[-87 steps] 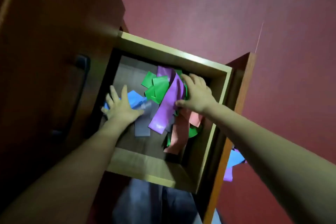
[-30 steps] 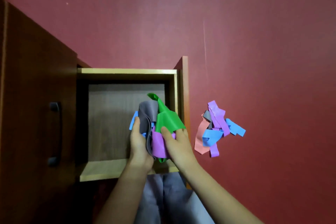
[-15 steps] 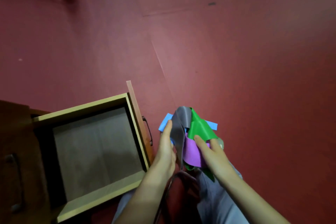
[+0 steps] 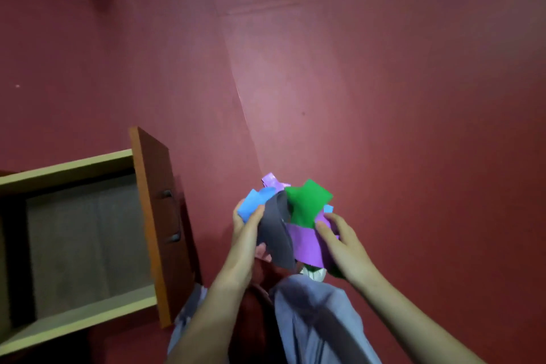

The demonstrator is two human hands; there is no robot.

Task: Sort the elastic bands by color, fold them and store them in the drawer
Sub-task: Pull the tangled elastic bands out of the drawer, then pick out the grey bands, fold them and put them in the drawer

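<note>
Both hands hold one loose bundle of elastic bands [image 4: 291, 224] over the red floor, to the right of the drawer. My left hand [image 4: 246, 223] grips its left side, where a blue band and a grey band show. My right hand [image 4: 335, 235] presses on the right side, fingers on a purple band below a green one. A lilac end sticks out at the top. The open wooden drawer [image 4: 71, 170] at the left shows only its bare grey bottom. The earlier floor pile is hidden behind the bundle.
The drawer's brown front panel [image 4: 153, 216] with a dark handle stands between the drawer and my hands. My grey trouser legs [image 4: 319, 322] fill the bottom centre. Red floor [image 4: 384, 97] spreads above and to the right.
Both hands lifted the bands out of the drawer and carried the bundle right, over the floor. The drawer now shows no bands, and the view has swung right.
</note>
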